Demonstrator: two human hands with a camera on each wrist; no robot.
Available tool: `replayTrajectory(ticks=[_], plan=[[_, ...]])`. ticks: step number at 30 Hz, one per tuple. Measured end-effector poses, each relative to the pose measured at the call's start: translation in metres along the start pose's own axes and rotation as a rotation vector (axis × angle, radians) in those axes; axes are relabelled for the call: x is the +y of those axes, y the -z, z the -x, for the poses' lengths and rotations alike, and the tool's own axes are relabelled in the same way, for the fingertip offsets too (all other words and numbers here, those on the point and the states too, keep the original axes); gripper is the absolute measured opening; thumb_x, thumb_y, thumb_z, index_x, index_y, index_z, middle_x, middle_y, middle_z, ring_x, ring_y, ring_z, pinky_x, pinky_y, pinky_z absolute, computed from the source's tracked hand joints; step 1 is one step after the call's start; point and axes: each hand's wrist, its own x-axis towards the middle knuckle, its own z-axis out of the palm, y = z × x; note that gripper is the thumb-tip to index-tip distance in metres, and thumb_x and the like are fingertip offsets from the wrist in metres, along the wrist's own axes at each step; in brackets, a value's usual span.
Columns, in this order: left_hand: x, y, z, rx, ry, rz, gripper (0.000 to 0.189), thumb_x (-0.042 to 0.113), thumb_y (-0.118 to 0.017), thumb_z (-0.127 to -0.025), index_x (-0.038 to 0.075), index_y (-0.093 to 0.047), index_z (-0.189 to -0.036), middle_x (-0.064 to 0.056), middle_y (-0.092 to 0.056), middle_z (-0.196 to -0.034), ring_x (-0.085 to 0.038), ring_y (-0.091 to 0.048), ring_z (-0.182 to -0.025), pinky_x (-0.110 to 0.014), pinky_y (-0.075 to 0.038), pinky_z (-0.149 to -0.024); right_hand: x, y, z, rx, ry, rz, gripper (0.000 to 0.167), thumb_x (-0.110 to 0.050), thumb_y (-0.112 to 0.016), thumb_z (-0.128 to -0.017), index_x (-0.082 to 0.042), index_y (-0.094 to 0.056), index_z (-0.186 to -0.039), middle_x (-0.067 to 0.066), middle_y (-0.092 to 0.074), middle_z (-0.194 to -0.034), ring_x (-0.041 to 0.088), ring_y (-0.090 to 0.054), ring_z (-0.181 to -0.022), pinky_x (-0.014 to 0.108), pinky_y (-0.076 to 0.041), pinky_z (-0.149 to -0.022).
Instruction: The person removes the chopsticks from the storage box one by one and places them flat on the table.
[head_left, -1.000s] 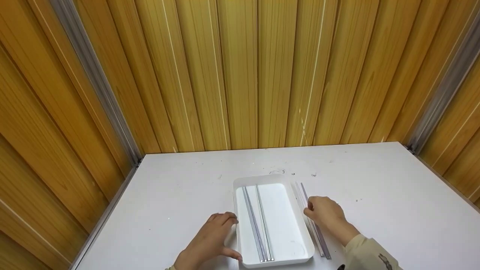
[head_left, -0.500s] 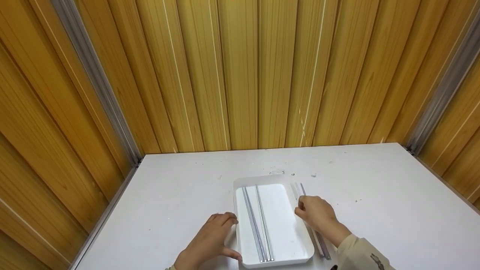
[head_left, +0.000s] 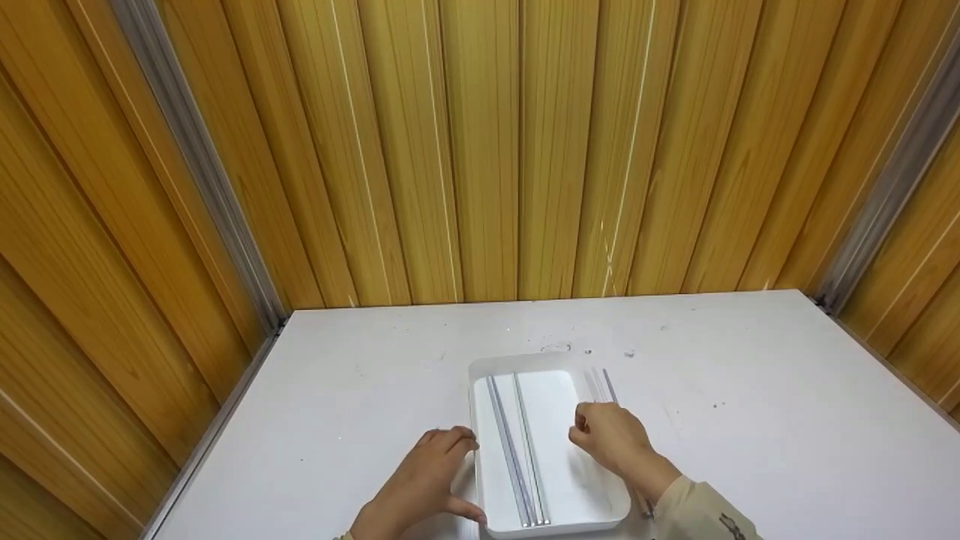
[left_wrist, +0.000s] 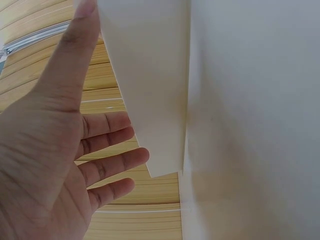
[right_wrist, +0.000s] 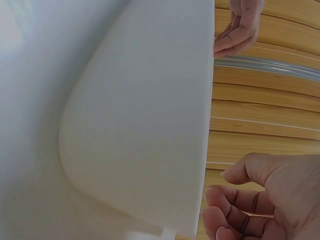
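Note:
A shallow white tray [head_left: 489, 480] lies on the table with several thin rods [head_left: 504, 439] inside, side by side at its left. My left hand [head_left: 420, 476] rests against the tray's left side, fingers spread along the wall and thumb at the near corner. In the left wrist view the left hand [left_wrist: 55, 145] has nearly straight fingers. My right hand [head_left: 615, 442] hovers above the tray's right rim with bent fingers. The right wrist view shows the right hand [right_wrist: 265, 200] with thumb and fingers close together; no rod is visible between them, though a clear one could be hidden.
Beside the tray's right wall lie more thin rods [head_left: 610, 384], partly covered by the right hand and forearm. Wood-patterned walls [head_left: 480, 150] close off the back and sides of the white table [head_left: 360, 375]. Small dark marks dot its surface.
My right hand has moved left, from over the rods beside the tray to above the tray's right rim. The left hand stays at the tray's left side. The rods in the tray look unmoved.

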Motion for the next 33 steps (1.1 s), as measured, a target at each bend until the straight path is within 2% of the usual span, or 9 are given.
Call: replayTrajectory(ticks=[13,18,26,33], plan=[[0.001,0.0,-0.002,-0.023,0.013,-0.009,0.087,0.07,-0.067,-0.056,0.006,-0.062,-0.114,-0.002,-0.059,-0.122,-0.017,-0.059,-0.104,-0.034,-0.049,-0.101,-0.009,-0.019,0.001,-0.025,0.057,-0.017,0.009,-0.013,-0.068,-0.081,-0.005,-0.066,-0.078,0.006,-0.069,-0.073,0.011,-0.052,-0.055,0.022,-0.048,-0.049],[0.001,0.0,-0.002,-0.024,0.018,-0.006,0.086,0.07,-0.067,-0.057,0.006,-0.061,-0.115,-0.001,-0.058,-0.123,-0.017,-0.058,-0.106,-0.033,-0.049,-0.1,-0.013,-0.025,0.001,-0.024,0.065,-0.01,0.008,-0.014,-0.067,-0.079,-0.008,-0.064,-0.074,0.002,-0.066,-0.07,0.011,-0.051,-0.057,0.024,-0.045,-0.049],[0.0,-0.002,-0.001,0.006,0.003,0.005,0.085,0.07,-0.067,-0.058,0.006,-0.061,-0.115,-0.002,-0.059,-0.122,-0.017,-0.059,-0.106,-0.033,-0.05,-0.099,-0.02,-0.033,0.002,-0.057,0.086,-0.021,0.009,-0.014,-0.065,-0.077,-0.009,-0.063,-0.071,0.001,-0.064,-0.067,0.011,-0.051,-0.058,0.026,-0.047,-0.05],[0.0,-0.002,-0.002,-0.027,0.024,0.003,0.087,0.072,-0.065,-0.059,0.007,-0.061,-0.116,-0.002,-0.059,-0.123,-0.017,-0.058,-0.108,-0.033,-0.048,-0.101,-0.023,-0.04,0.002,-0.088,0.081,-0.029,0.013,-0.015,-0.065,-0.078,-0.011,-0.059,-0.068,-0.002,-0.058,-0.063,0.011,-0.048,-0.057,0.025,-0.044,-0.049]])
